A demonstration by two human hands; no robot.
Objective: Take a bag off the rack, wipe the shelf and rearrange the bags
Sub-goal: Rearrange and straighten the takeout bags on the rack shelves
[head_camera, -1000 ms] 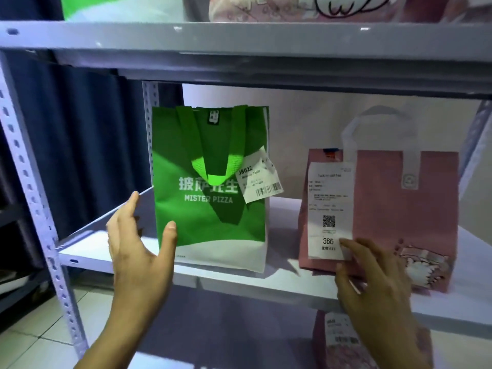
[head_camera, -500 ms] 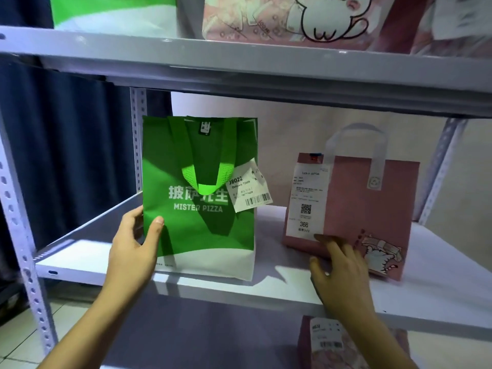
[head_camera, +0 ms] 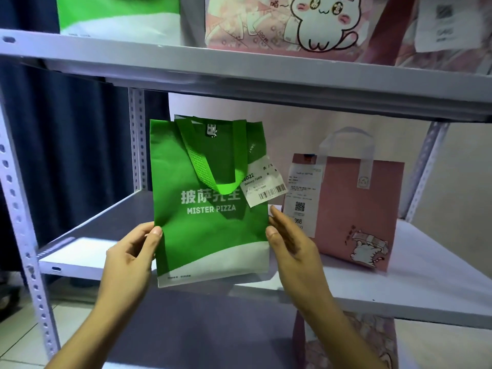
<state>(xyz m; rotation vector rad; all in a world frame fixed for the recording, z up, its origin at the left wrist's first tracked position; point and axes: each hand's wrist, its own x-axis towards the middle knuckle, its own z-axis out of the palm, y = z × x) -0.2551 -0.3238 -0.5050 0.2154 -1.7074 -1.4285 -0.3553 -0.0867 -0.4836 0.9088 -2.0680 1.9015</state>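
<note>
At nine o'clock in the view stands a pale grey perforated metal rack upright, with a dark blue curtain behind it. The left hand comes up from seven o'clock and pinches the left edge of a green and white non-woven tote bag printed MISTER PIZZA, thumb on the front face and fingers curled behind. The bag sits at the centre of the view, upright, its bottom edge overlapping the front lip of the white middle shelf; whether it rests on the shelf or is lifted clear cannot be told. A white barcode delivery tag hangs at the bag's two o'clock corner. The right hand rises from five o'clock and holds the bag's right edge, thumb on the front and fingers fairly straight along the side. At three o'clock a pink paper bag with a translucent white handle and a cat drawing stands further back on the same shelf, apart from the green bag, a white receipt with a QR code stuck to its front. At twelve o'clock, on the grey upper shelf, sits a pink bag printed with a white cartoon cat
</note>
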